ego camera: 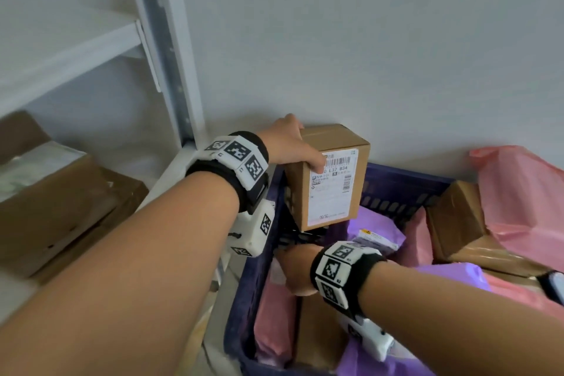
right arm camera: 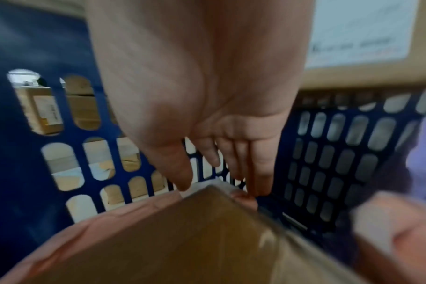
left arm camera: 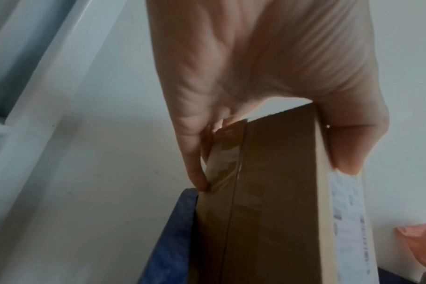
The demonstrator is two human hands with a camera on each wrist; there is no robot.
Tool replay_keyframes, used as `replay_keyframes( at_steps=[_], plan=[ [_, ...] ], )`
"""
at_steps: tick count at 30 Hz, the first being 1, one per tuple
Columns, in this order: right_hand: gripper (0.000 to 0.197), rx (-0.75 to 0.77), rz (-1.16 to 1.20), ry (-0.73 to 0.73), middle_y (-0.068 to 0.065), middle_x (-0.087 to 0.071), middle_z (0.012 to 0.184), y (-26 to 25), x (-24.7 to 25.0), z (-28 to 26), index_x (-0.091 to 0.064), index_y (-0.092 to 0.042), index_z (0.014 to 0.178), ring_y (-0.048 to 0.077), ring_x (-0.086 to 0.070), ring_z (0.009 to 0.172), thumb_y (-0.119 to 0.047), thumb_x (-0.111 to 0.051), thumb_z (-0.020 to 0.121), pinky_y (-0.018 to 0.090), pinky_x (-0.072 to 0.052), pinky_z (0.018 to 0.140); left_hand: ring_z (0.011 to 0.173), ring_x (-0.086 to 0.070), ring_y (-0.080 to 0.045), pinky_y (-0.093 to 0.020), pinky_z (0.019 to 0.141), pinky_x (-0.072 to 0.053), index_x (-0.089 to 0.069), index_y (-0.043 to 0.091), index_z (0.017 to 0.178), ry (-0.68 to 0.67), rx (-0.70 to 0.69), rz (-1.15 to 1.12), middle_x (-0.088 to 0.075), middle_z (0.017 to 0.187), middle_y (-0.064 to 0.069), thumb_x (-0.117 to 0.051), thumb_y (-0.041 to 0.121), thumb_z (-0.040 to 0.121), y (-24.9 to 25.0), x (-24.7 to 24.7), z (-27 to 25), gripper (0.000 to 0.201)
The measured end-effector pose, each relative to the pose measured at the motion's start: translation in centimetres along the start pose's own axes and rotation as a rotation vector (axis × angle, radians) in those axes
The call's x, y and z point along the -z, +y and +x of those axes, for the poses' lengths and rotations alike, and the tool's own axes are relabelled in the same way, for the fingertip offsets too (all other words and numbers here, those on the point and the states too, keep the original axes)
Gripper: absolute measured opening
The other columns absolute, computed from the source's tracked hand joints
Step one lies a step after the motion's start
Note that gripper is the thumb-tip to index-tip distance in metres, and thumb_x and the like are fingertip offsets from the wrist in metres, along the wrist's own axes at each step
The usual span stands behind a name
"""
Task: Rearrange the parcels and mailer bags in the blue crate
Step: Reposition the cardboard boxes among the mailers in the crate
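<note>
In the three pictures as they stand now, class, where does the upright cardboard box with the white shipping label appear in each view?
Head: upright cardboard box at centre, gripped at its top by the left hand, at the blue crate far corner.
Left wrist: lower centre, pinched between thumb and fingers.
Right wrist: top right, only its labelled lower part.
Shared landmark: the white shipping label.

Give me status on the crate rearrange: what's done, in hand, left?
Done: nothing clearly settled; pink mailers and purple mailers lie jumbled in the blue crate. In hand: left hand grips the labelled box upright at the far-left corner; right hand reaches toward a flat box low inside. Left: most of it.
</note>
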State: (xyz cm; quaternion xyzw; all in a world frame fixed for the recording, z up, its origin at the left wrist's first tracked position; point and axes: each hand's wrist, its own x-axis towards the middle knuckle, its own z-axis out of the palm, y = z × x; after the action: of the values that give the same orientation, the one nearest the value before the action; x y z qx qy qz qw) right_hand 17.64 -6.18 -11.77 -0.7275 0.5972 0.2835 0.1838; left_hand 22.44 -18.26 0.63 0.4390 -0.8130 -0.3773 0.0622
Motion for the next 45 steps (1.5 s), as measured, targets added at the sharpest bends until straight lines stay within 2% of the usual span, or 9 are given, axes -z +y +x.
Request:
replay_keyframes(
  at_steps=[7, 12, 16, 18, 23, 30, 35, 39, 45],
  plan=[
    [0.046, -0.075, 0.083, -0.033, 0.015, -0.053, 0.136, 1.2, -1.1, 1.5, -0.05, 0.0, 0.133, 0.029, -0.051, 0.125, -0.022, -0.056, 0.093, 0.031, -0.041, 0.099, 0.111, -0.051, -0.017, -0.03, 0.088, -0.044, -0.035, 0.013, 0.138, -0.017, 0.011, -0.026, -0.049, 0.124, -0.001, -0.082, 0.032, 0.067, -0.8, 0.0, 0.4, 0.087],
    [0.014, -0.064, 0.235, 0.102, 0.01, -0.058, 0.1, 2.5, -0.6, 0.3, -0.053, -0.012, 0.085, 0.028, -0.059, 0.102, -0.024, -0.06, 0.089, 0.028, -0.042, 0.075, 0.11, -0.05, -0.017, -0.03, 0.088, -0.044, -0.035, 0.014, 0.139, -0.029, 0.015, -0.016, -0.049, 0.124, 0.0, -0.082, 0.032, 0.067, -0.8, -0.3, 0.5, 0.088],
    [0.021, -0.007, 0.301, 0.145, 0.01, -0.059, 0.102, 3.0, -0.4, -1.9, -0.063, -0.007, 0.107, 0.026, -0.056, 0.099, -0.021, -0.054, 0.093, 0.028, -0.04, 0.077, 0.119, -0.046, -0.019, -0.03, 0.093, -0.042, -0.026, 0.021, 0.146, -0.024, -0.019, -0.007, -0.041, 0.137, -0.001, -0.078, 0.034, 0.072, 0.2, -0.3, 0.2, 0.091],
    [0.013, 0.021, 0.427, 0.191, 0.003, -0.055, 0.09, 3.2, -0.6, -2.9, -0.064, -0.01, 0.097, 0.021, -0.051, 0.087, -0.02, -0.058, 0.09, 0.024, -0.037, 0.072, 0.124, -0.047, -0.021, -0.033, 0.1, -0.044, -0.026, 0.024, 0.148, -0.043, -0.015, -0.004, -0.041, 0.142, -0.001, -0.076, 0.036, 0.071, 1.1, -0.2, -0.2, 0.093],
    [0.016, 0.081, 0.59, 0.123, -0.004, -0.055, 0.079, 2.9, 0.6, -5.7, -0.068, -0.011, 0.1, 0.015, -0.05, 0.078, -0.017, -0.065, 0.086, 0.019, -0.037, 0.064, 0.098, -0.063, -0.019, -0.04, 0.087, -0.058, -0.056, 0.016, 0.115, -0.012, 0.042, 0.143, -0.063, 0.11, -0.003, -0.069, 0.054, 0.038, 2.6, -0.5, -1.3, 0.087],
    [0.016, 0.056, 0.798, 0.142, -0.012, -0.055, 0.057, 7.0, 4.7, -10.9, -0.059, -0.014, 0.069, 0.012, -0.049, 0.065, -0.004, -0.063, 0.081, 0.025, -0.041, 0.067, 0.083, -0.065, -0.019, -0.027, 0.07, -0.052, -0.064, 0.014, 0.093, -0.011, 0.098, 0.36, -0.067, 0.09, -0.001, -0.073, 0.059, 0.036, 3.4, -2.1, -1.9, 0.072],
    [0.024, -0.125, 1.216, 0.455, 0.018, -0.064, 0.099, 12.4, 7.0, -15.2, -0.064, -0.007, 0.074, 0.023, -0.058, 0.084, 0.009, -0.051, 0.085, 0.026, -0.052, 0.069, 0.09, -0.061, -0.018, -0.03, 0.086, -0.051, -0.054, 0.025, 0.112, -0.049, 0.147, 0.344, -0.063, 0.099, 0.002, -0.073, 0.059, 0.065, 3.7, -3.0, -2.0, 0.061],
    [0.017, -0.405, 0.772, 0.686, 0.006, -0.05, 0.068, 15.0, 9.5, -17.4, -0.053, -0.008, 0.071, 0.023, -0.047, 0.072, -0.01, -0.054, 0.088, 0.025, -0.037, 0.054, 0.096, -0.064, -0.023, -0.035, 0.089, -0.054, -0.053, 0.017, 0.118, -0.068, 0.193, 0.341, -0.065, 0.111, -0.004, -0.07, 0.053, 0.068, 3.6, -4.3, -1.3, 0.065],
    [0.011, -0.553, 0.022, 0.511, 0.003, -0.059, 0.076, 12.5, 10.8, -15.3, -0.056, -0.009, 0.074, 0.021, -0.056, 0.069, -0.014, -0.06, 0.083, 0.023, -0.039, 0.055, 0.139, -0.036, -0.032, -0.035, 0.11, -0.035, -0.015, 0.014, 0.155, -0.096, 0.255, 0.327, -0.028, 0.157, -0.012, -0.048, 0.052, 0.091, 3.8, -6.3, 0.2, 0.081]
  ],
)
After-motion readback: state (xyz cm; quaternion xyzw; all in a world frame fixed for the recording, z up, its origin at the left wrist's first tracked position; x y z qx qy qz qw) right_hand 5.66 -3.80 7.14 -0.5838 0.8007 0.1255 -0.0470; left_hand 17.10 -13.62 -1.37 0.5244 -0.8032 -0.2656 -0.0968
